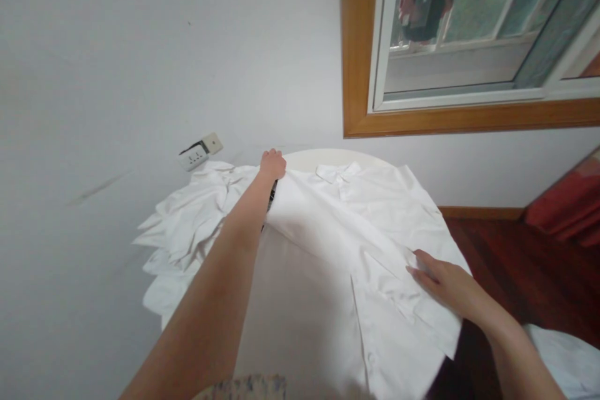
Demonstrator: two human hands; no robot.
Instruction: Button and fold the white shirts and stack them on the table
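Note:
A white shirt (319, 275) lies spread over a round table (323, 156), its buttoned front edge and a button showing toward the near side. With fingers curled, my left hand (273, 164) grips the shirt's far left part and lifts a fold of it. My right hand (435, 278) pinches the same shirt between thumb and fingers at the right. Beneath it, farther back, another white shirt with a collar (338, 172) lies flat. Just left of my left forearm is a heap of crumpled white shirts (192, 219).
On the wall behind the heap are a power socket (194, 157) and a small plate (213, 142). A wood-framed window (359, 75) is at the upper right. Red cloth (569, 203) hangs at the far right above a dark wooden floor (492, 256). Pale cloth (565, 356) lies at lower right.

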